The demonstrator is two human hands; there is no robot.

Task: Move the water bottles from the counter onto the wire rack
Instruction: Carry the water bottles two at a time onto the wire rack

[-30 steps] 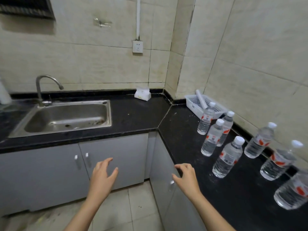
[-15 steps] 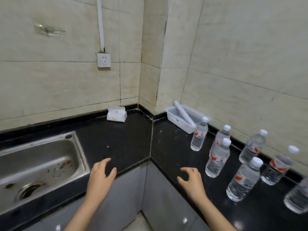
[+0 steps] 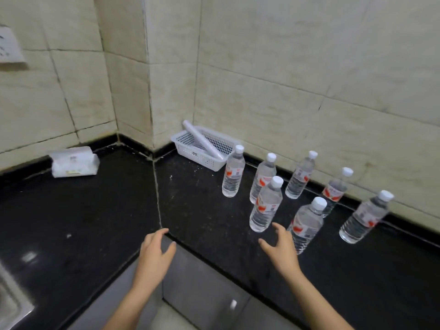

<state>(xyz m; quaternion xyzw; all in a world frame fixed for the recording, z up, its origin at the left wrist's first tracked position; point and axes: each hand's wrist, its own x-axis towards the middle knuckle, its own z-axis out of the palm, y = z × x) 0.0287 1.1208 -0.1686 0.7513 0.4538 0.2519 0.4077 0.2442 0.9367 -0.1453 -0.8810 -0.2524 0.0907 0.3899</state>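
Note:
Several clear water bottles with white caps and red-and-white labels stand upright on the black counter (image 3: 202,210) at the right. The nearest ones are a front bottle (image 3: 265,206) and another bottle (image 3: 307,225) to its right; a further bottle (image 3: 233,173) stands by the basket. My right hand (image 3: 279,246) hovers open just in front of the front bottle, fingers spread, holding nothing. My left hand (image 3: 154,253) is open over the counter's front corner, also empty. No wire rack is in view.
A white plastic basket (image 3: 190,148) with a white roll in it sits in the corner by the tiled wall. A white tissue pack (image 3: 73,161) lies at the back left. A sink edge (image 3: 9,303) shows at the bottom left; grey cabinet doors (image 3: 202,289) are below.
The view has swung right and closer to the bottles; the sink has nearly left the frame. My right hand has moved forward toward the front bottle, and my left hand reached the counter edge.

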